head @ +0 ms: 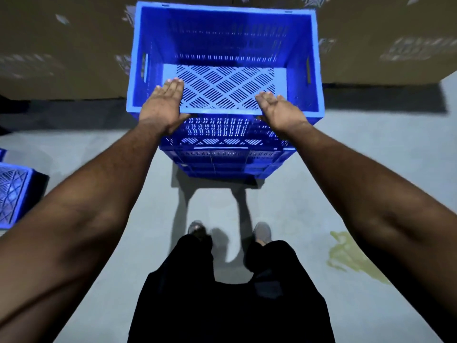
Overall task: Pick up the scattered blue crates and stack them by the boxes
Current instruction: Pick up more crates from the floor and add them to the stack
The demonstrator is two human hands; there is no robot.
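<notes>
Both hands reach forward to the near rim of the top crate [225,58], which sits open side up on a stack of blue crates [227,157] on the grey floor [309,194]. The left hand [162,105] lies over the near left part of the rim, fingers straight and together, pointing into the crate, thumb under the edge. The right hand [279,108] lies on the near right part of the rim, fingers straight and relaxed. Neither hand curls round the rim; whether the palms press down is hard to tell. Just beyond the fingertips, past the crate's far wall, stand the cardboard boxes [61,45], blurred. Well to the left of the left arm another crate [12,194] lies on the floor. Below the arms are the person's dark trousers [230,293] and shoes [262,231]; a yellowish stain [351,256] marks the floor under the right forearm.
</notes>
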